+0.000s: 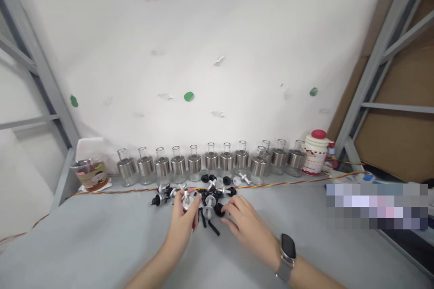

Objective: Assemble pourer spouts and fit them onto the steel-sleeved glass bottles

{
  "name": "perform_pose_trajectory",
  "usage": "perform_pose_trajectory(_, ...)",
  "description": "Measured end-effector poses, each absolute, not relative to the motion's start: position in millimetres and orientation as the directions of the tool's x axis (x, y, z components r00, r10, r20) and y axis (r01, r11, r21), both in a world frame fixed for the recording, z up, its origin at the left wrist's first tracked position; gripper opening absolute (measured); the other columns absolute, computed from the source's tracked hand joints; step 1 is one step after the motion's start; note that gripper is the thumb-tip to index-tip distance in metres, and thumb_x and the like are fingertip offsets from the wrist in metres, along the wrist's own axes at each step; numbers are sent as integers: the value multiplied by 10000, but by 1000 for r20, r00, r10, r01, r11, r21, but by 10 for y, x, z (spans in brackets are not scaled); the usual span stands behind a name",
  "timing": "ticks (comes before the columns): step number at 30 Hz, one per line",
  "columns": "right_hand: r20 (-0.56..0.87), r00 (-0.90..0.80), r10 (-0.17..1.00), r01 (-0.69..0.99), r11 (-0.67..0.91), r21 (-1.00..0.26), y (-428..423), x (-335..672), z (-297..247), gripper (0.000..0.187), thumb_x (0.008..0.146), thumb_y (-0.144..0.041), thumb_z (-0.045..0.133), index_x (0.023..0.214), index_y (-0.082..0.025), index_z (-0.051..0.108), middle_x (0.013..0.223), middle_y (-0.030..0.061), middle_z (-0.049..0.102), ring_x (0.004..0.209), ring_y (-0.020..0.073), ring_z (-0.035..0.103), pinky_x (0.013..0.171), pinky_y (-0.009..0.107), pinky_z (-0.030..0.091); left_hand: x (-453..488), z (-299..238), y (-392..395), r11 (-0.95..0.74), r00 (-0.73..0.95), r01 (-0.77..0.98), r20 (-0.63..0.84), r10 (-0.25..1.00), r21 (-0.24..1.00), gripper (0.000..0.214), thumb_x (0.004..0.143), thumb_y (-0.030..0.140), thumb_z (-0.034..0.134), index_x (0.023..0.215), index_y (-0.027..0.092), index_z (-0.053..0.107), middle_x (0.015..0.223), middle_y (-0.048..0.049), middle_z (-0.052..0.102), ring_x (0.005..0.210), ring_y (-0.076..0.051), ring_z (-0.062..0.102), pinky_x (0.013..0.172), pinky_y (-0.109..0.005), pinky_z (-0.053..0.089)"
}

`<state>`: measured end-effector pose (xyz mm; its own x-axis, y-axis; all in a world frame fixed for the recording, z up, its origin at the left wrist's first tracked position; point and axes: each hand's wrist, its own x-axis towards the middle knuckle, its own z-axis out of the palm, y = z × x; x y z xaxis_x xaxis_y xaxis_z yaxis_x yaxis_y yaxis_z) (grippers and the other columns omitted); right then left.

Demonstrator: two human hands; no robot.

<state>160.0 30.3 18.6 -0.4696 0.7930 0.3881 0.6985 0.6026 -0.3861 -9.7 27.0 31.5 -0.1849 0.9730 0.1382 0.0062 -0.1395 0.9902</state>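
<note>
My left hand (183,216) is closed around a silver bottle pourer piece (186,200) with a round disc and an upright stem. My right hand (239,214) reaches in from the right. Its thumb and fingers are apart, with the tips beside a black round cap (219,210); whether they touch it I cannot tell. Between the hands lies a heap of silver and black pourer parts (210,201). Several short black tubes (213,228) lie at its near side. More black and silver parts (162,193) are left of my left hand.
Several glass bottles with steel sleeves (178,165) stand along the wall. A cup of amber liquid (91,175) is at the left, a cream jar with a red lid (315,153) at the right. A twisted red-yellow cord (281,184) crosses the grey table (111,235).
</note>
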Motion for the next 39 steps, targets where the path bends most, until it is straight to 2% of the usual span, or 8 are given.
perform_pose_trajectory(5,335,-432,837,707,545,-451,220,1402,75,326,657,-317,672,918,-174,539,929,62,520,884,242,463,767,356,400,-107,320,257,-154,-258,-46,138,956,987,277,750,396,522,925,221,399,362,130,359,333,-62,330,349,-147,277)
perform_pose_trajectory(9,300,-400,866,723,500,-477,208,1309,15,206,689,-253,649,845,-167,546,899,53,533,852,225,478,739,332,409,-95,323,257,-161,-279,-126,121,953,979,276,755,419,503,935,225,424,482,96,428,401,-79,421,359,-162,316)
perform_pose_trajectory(16,312,-604,733,712,672,-203,253,1380,-7,77,778,-120,505,789,-150,574,830,74,582,796,226,513,689,333,404,-95,353,233,-171,-173,-128,148,974,977,261,733,413,531,749,161,594,723,-25,588,738,-165,554,582,-229,434)
perform_pose_trajectory(20,340,-481,808,616,588,-525,256,1464,95,136,806,-152,463,791,-178,596,769,33,592,727,168,535,656,271,405,-90,363,216,-153,-124,-122,138,983,981,248,715,390,565,798,166,629,791,-27,616,786,-171,549,709,-258,425)
perform_pose_trajectory(25,147,-241,959,281,214,-936,377,1542,184,165,741,-240,533,760,-150,671,604,-4,520,511,108,470,511,234,376,-60,361,216,-132,-66,-140,124,990,981,335,698,437,569,905,176,602,571,43,485,496,-96,435,481,-202,359)
perform_pose_trajectory(30,6,-276,961,-87,-19,-996,434,1567,156,245,663,-318,629,833,-153,693,554,-15,530,533,97,454,547,229,360,-95,332,257,2,34,-256,7,999,967,513,739,582,388,879,149,625,632,-1,506,487,-99,422,377,-187,267)
perform_pose_trajectory(34,-95,-331,939,-272,-191,-943,384,1582,180,272,583,-314,713,777,-124,699,593,8,579,555,88,479,580,224,387,-130,347,242,55,15,-302,-53,998,952,365,737,471,500,756,135,640,698,-35,571,635,-127,495,557,-208,389)
perform_pose_trajectory(39,-174,-392,903,-303,-306,-903,307,1586,259,272,558,-270,744,751,-94,667,674,62,636,538,101,550,614,280,464,-122,331,231,95,21,-460,-96,995,883,230,657,381,633,710,158,617,768,-32,603,718,-142,534,709,-271,415)
